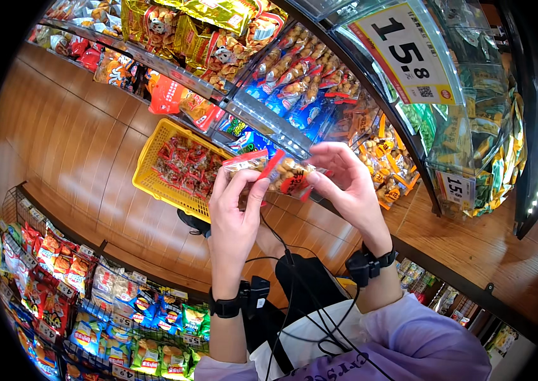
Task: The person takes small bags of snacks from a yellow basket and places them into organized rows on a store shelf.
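My left hand pinches small clear packets with red ends between thumb and fingers. The front one is a packet of round tan nuts or snacks with a red printed patch. A second red-ended packet shows partly behind the left fingers. My right hand is at the front packet's right end, its thumb against the wrapper and its upper fingers curved behind; their exact contact is hidden. Below the hands, a yellow plastic shopping basket stands on the floor, holding a heap of small red-wrapped packets.
Acrylic bins ahead hold similar nut packets, blue packets and orange-trimmed packets. A price sign juts out at upper right. Wire shelves of bagged snacks line the lower left. Cables hang before my body.
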The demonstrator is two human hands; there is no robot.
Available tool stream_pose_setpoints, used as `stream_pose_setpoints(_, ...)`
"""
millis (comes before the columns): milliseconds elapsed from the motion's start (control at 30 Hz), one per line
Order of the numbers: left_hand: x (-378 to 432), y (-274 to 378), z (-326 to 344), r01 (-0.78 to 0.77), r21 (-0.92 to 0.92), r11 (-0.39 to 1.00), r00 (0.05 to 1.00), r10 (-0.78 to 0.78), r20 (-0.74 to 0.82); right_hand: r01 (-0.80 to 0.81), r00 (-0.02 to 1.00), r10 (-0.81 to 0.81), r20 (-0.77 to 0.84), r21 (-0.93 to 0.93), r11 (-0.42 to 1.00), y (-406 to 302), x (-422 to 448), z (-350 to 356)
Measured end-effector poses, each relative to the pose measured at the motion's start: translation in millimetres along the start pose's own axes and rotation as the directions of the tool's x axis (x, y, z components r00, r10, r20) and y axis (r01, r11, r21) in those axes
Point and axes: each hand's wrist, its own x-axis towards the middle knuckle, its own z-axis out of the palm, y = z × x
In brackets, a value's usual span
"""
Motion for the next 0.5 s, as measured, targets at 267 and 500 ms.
stream_pose_setpoints(267, 9.1, 4.3, -4.7, -0.118, 0.027, 0.993, 0.990, 0.116, 0.082, -0.166, 0.927, 0.228, 0.297, -0.220, 0.961, -20.7, 7.4, -13.7)
stream_pose_setpoints(500, 5.6, -14.2, -3.0, -0.073, -0.422, 0.903, 0.994, 0.029, -0.108, -0.131, 0.985, 0.107, -0.138, -0.175, 0.976, -31.0, 20.0, -29.1)
